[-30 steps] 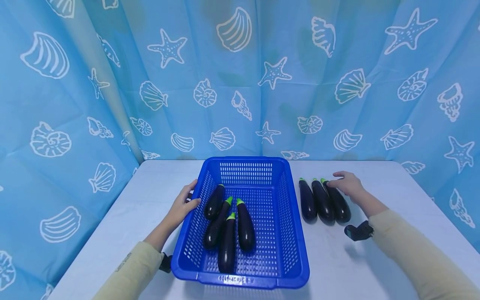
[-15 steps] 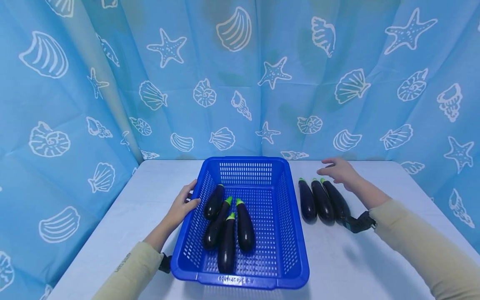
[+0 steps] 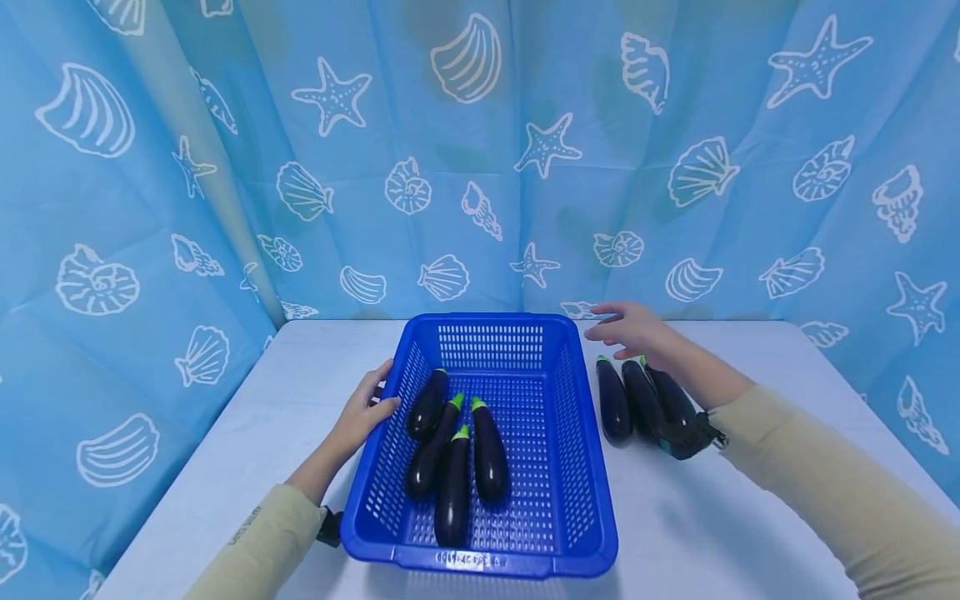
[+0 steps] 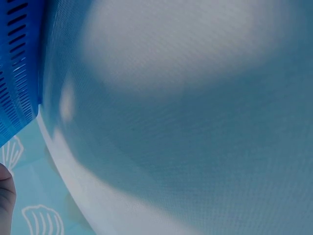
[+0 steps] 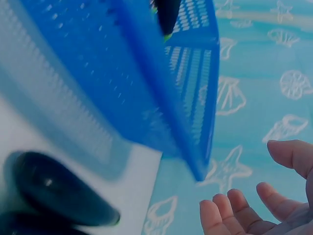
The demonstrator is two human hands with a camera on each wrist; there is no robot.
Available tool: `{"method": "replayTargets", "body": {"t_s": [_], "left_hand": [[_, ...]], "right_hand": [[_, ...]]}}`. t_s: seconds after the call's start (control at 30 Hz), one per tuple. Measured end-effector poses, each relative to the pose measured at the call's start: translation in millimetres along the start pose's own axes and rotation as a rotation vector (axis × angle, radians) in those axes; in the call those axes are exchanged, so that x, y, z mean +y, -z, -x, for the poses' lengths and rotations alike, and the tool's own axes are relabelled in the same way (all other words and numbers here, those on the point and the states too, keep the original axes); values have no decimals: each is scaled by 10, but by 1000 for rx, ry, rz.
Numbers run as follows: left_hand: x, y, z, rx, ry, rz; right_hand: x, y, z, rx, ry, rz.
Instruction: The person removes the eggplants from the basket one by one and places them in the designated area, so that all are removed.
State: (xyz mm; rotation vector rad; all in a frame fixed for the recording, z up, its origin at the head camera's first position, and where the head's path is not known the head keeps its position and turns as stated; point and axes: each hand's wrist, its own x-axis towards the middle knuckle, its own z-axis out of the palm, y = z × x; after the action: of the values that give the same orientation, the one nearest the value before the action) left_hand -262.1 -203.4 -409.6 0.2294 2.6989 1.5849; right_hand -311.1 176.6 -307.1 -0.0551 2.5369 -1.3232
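At the blue basket's [image 3: 480,560] left rim, left hand [image 3: 358,412] grips the edge, thumb on top. Near the basket's far right corner, right hand [image 3: 637,332], fingers spread, holding nothing. Inside the basket, mostly left: four eggplants [image 3: 453,496]. Right of the basket, on white table [image 3: 660,508]: three eggplants [image 3: 614,404] side by side.

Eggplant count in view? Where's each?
7. Basket: back-left eggplant, one just in front, frontmost, rightmost. Table, right of basket: left, middle, right, partly covered by right arm, which could hide more.
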Motion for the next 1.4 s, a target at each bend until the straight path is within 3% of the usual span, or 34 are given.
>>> {"method": "replayTargets", "body": {"t_s": [0.63,0.9,1.23,1.4], "left_hand": [[-25,8,1,1,-4,-10],[-41,-1,-11,-11,-11,-4],[110,10,60,-28,0,8],[-34,1,-3,-16,-4,1]], "right_hand": [[-507,-423,42,-100,45,-100],[-508,-700,9,-178,32,-226],[-469,-1088,14,-152,27,-230],[-456,-1246,-29,-140,-3,-220]]}}
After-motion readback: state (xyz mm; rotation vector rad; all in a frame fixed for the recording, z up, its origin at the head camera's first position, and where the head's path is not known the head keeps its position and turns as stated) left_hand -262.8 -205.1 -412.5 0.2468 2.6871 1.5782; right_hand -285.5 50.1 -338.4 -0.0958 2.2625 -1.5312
